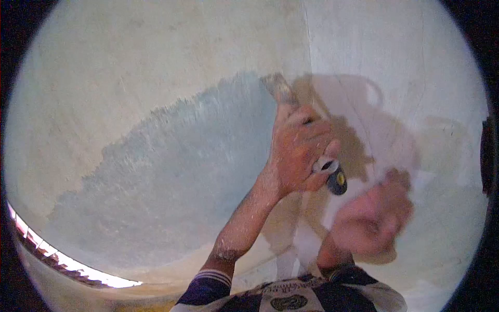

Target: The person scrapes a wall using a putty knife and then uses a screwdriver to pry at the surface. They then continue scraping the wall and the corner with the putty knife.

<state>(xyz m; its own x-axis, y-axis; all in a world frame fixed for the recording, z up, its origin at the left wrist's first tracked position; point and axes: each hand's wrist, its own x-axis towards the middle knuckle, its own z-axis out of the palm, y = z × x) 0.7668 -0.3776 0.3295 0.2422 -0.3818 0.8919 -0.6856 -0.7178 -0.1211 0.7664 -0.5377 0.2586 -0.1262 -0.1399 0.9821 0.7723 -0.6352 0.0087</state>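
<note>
My left hand [299,148] is closed around a paintbrush, whose dark handle end [338,182] with a yellow spot sticks out at the lower right. A pale loop shows beside that end. The brush's bristles [276,87] are at the wall, by the upper right edge of a blue-grey painted patch [182,161] with a ragged, streaky border. Whitish specks dot the hand and forearm. My right hand [371,221] is raised lower down on the right, smeared by motion, so its fingers and anything in them cannot be made out.
A beige wall [156,47] meets a paler wall [384,36] along a vertical line right of the brush. Brown shadows fall across both. At the lower left runs a bright, barred opening [67,265]. A dark object [487,156] stands at the right edge.
</note>
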